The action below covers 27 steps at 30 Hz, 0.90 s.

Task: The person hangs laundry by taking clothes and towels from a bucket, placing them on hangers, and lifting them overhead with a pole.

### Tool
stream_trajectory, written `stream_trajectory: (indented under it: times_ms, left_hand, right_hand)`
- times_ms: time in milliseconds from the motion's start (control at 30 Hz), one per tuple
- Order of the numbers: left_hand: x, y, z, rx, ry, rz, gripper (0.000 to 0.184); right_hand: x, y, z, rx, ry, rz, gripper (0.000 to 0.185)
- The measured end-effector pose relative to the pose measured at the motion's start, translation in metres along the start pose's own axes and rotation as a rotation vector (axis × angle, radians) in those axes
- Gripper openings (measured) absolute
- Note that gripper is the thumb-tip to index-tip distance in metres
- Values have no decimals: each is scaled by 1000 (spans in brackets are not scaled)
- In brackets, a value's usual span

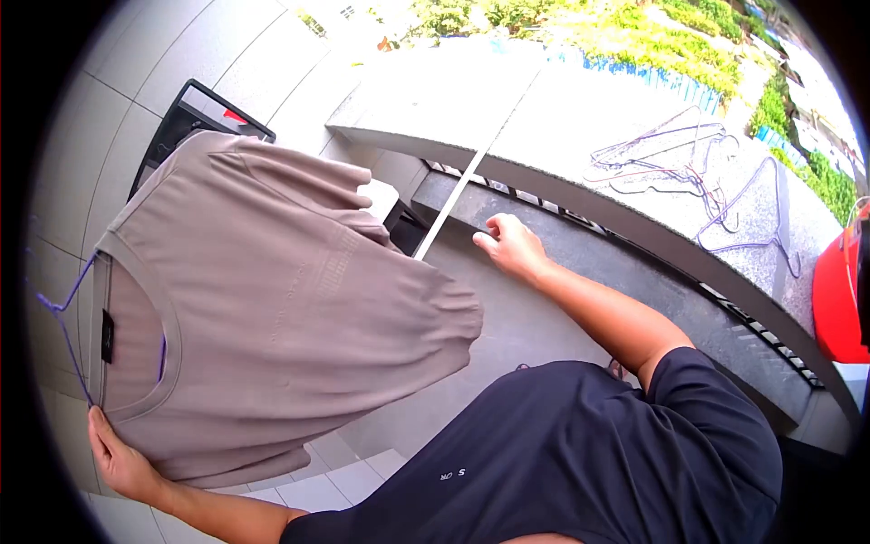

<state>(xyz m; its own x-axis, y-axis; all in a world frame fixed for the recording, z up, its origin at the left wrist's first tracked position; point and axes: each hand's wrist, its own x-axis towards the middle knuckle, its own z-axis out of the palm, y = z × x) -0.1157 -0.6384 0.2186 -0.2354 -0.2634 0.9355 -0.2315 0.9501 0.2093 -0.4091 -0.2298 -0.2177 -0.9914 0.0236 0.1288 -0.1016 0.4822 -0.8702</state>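
A taupe T-shirt (272,299) hangs on a purple hanger (65,337) at the left, its neckline facing the left edge. My left hand (125,464) grips the shirt at the collar's shoulder side, thumb on top, close to the hanger's arm. Cloth hides the rest of the hanger. My right hand (515,247) is raised beyond the shirt's hem, fingers loosely bent and thumb apart, with nothing seen in it. A thin white pole (462,189) runs just to the left of that hand.
Several wire hangers (666,163) lie on the sunlit stone ledge (562,118), with a purple hanger (754,218) beside them. A red bucket (841,295) is at the far right. Behind the shirt, a black-framed object (181,122) stands on the tiled floor (109,154).
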Motion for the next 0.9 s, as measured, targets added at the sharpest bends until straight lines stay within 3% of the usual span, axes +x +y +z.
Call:
stream_trajectory:
  times_ms: [33, 67, 133, 200, 267, 400, 433, 467, 500, 533, 800, 900]
  left_hand:
    - [-5, -6, -7, 22, 38, -12, 33]
    - [-11, -12, -15, 47, 79, -26, 32]
    - [-7, -67, -33, 85, -10, 11, 38]
    - [-21, -72, -39, 90, -21, -12, 37]
    - [-34, -76, -43, 124, -20, -7, 37]
    - [-60, -75, -47, 250, -13, 129, 32]
    - [-66, -67, -46, 283, -16, 145, 30]
    - [-68, -66, -42, 288, -43, 150, 30]
    - [-70, -66, -40, 301, -66, 153, 30]
    - [-73, -65, -40, 324, -81, 155, 29]
    - [-70, -16, 19, 183, 62, 222, 16]
    - [-46, 9, 47, 89, 101, 230, 13]
  right_hand:
    - [17, 2, 10, 52, -164, 136, 67]
    - [37, 14, 37, 173, -157, 228, 78]
    - [67, 4, 62, 580, -319, 591, 96]
    - [81, -14, 77, 649, -279, 633, 98]
    - [101, -12, 120, 651, -32, 570, 92]
    - [111, -40, 119, 1277, -87, 722, 60]
    - [118, -41, 122, 1311, 17, 774, 42]
    - [125, -32, 128, 1283, 186, 701, 34]
    - [124, -35, 119, 1058, 347, 675, 31]
    - [111, -38, 97, 1272, 226, 664, 30]
    - [-16, 44, 2, 905, -154, 177, 26]
    - [-56, 35, -55, 877, -139, 93, 22]
